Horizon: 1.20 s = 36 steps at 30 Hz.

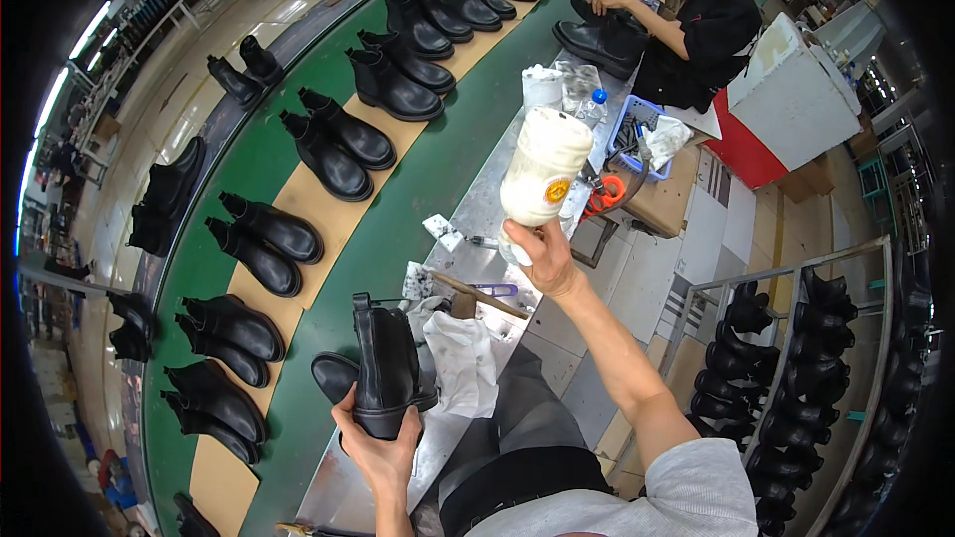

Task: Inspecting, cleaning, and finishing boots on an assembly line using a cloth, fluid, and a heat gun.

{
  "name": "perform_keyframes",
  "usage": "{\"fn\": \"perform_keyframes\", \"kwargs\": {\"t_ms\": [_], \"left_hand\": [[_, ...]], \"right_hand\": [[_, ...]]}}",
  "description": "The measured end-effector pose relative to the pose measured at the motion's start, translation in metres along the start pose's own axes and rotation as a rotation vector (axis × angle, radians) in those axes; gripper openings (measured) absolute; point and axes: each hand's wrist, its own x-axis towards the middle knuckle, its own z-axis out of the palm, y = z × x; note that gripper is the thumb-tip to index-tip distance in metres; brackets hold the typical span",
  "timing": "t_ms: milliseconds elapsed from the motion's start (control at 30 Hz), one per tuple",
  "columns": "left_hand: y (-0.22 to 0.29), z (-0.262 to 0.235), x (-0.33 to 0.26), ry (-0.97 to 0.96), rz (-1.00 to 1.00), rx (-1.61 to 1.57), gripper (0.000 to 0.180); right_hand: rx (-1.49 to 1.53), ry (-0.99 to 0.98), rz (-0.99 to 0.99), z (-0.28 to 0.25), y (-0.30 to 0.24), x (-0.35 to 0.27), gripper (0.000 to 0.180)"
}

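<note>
My left hand (pixel 376 446) grips a black ankle boot (pixel 386 368) by its sole, held upright with the heel side toward me, above the metal bench (pixel 468 209). A second black boot (pixel 333 376) lies just behind it. My right hand (pixel 542 254) is raised and holds a large white plastic bottle (pixel 542 174) by its narrow end, its wide body pointing up and away. A white cloth (pixel 463 358) lies on my lap between both hands.
A green conveyor belt (pixel 418 179) carries several pairs of black boots (pixel 338 144) on brown boards. A hammer (pixel 477 293), scissors (pixel 607 194) and a blue basket (pixel 637 129) lie on the bench. A person in black (pixel 696 35) sits ahead. A boot rack (pixel 806 378) stands right.
</note>
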Motion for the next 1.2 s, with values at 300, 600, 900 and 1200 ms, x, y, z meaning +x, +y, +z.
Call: {"fn": "perform_keyframes", "kwargs": {"t_ms": [300, 600, 900, 1200], "left_hand": [[-0.003, 0.000, -0.005, 0.027, 0.005, 0.011, 0.059], [0.001, 0.000, -0.001, 0.050, -0.024, 0.064, 0.068], [0.011, 0.005, 0.001, 0.001, -0.080, 0.033, 0.070], [0.005, 0.017, -0.018, 0.013, 0.035, 0.147, 0.080]], "right_hand": [[0.333, -0.160, 0.663, 0.024, 0.005, 0.006, 0.046], [0.651, -0.459, 1.122, 0.009, 0.013, 0.011, 0.029], [1.261, -0.986, 1.281, 0.018, -0.126, 0.015, 0.008], [0.880, -1.125, 1.087, 0.024, -0.139, 0.042, 0.016]]}}
